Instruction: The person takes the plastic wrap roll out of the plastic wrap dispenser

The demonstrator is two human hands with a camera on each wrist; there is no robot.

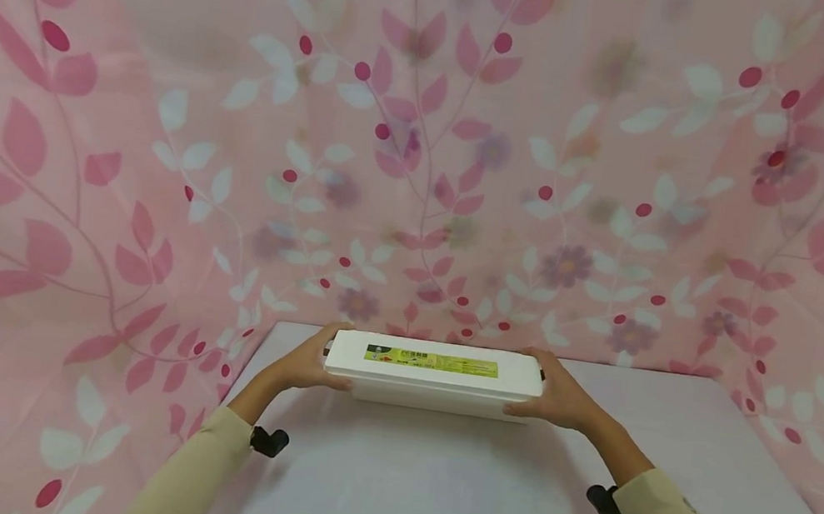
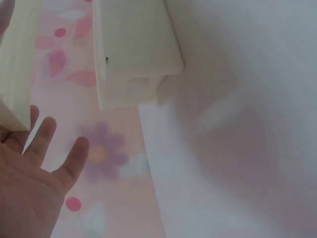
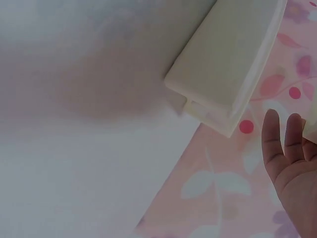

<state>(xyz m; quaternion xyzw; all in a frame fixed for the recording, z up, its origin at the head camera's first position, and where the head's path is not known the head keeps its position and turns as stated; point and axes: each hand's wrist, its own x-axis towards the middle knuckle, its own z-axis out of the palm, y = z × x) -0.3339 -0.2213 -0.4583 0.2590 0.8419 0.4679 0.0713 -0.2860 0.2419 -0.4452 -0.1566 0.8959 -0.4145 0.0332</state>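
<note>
A long white lid (image 1: 521,371) with a yellow-green printed label (image 1: 431,361) spans the space between both hands. My left hand (image 1: 306,363) holds its left end, thumb in front, and my right hand (image 1: 565,397) holds the right end the same way. Below the lid sits a white box (image 1: 442,400) on the table. In the left wrist view, a gap separates the lid (image 2: 20,64) from the box (image 2: 133,39). The box (image 3: 223,59) also shows in the right wrist view, apart from my fingers; only a sliver of lid appears there. The box's inside is hidden.
The pale table cloth (image 1: 418,484) extends in front of the box and to both sides. Pink floral curtains (image 1: 421,166) hang behind and beside the table. A small black device (image 1: 269,441) juts from the left wrist, another (image 1: 603,502) from the right.
</note>
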